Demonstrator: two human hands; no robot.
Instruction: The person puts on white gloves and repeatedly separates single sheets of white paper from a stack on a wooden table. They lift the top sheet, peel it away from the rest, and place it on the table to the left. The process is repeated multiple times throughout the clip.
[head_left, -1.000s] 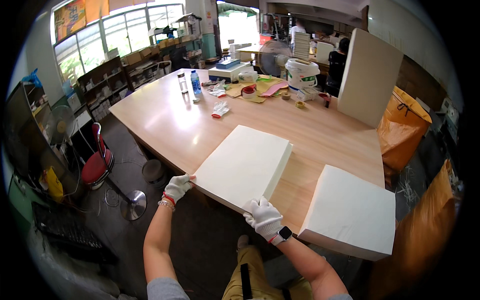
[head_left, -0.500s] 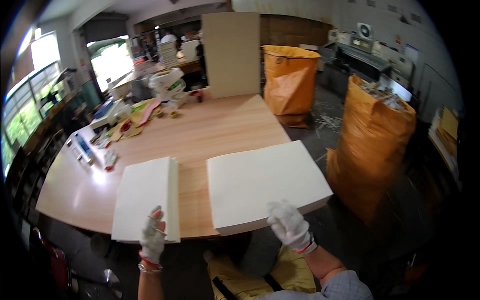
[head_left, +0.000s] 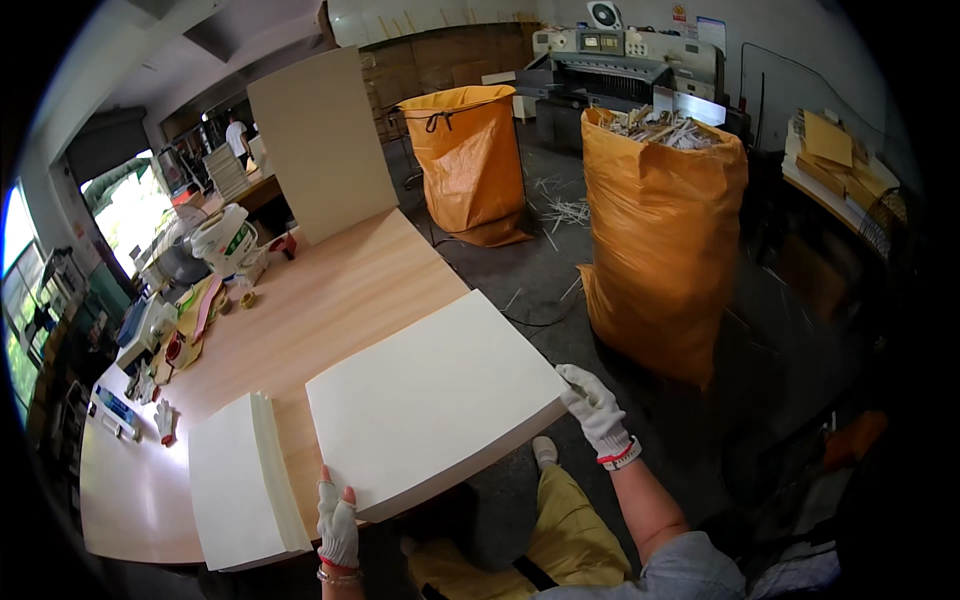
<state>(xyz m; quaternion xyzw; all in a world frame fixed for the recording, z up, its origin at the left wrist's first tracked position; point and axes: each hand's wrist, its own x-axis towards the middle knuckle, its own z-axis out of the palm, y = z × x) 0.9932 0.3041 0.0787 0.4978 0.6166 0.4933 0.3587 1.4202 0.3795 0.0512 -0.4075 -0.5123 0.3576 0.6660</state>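
A thick stack of white paper sheets (head_left: 430, 400) lies at the table's near edge, its front right corner jutting past the tabletop. My right hand (head_left: 595, 412), in a white knit glove, grips that right corner with the fingers partly hidden by the stack. At the near left corner, my left hand (head_left: 338, 528) holds the stack, thumb and a fingertip showing bare through its white glove. To the left lies a second, narrower stack of white paper (head_left: 240, 485), its right edge slightly stepped.
A wooden table (head_left: 350, 290) carries tape rolls (head_left: 247, 300), a white bucket (head_left: 222, 240), a loose glove (head_left: 165, 422) and a tall upright board (head_left: 325, 145). Two orange sacks stand beyond, one (head_left: 660, 240) heaped with paper scraps, the other (head_left: 467, 170) farther back. A large machine (head_left: 620, 75) stands behind.
My view has swung to the right. My right hand has come onto the large stack's right corner, and my left hand has moved from the narrow stack to the large stack's left corner.
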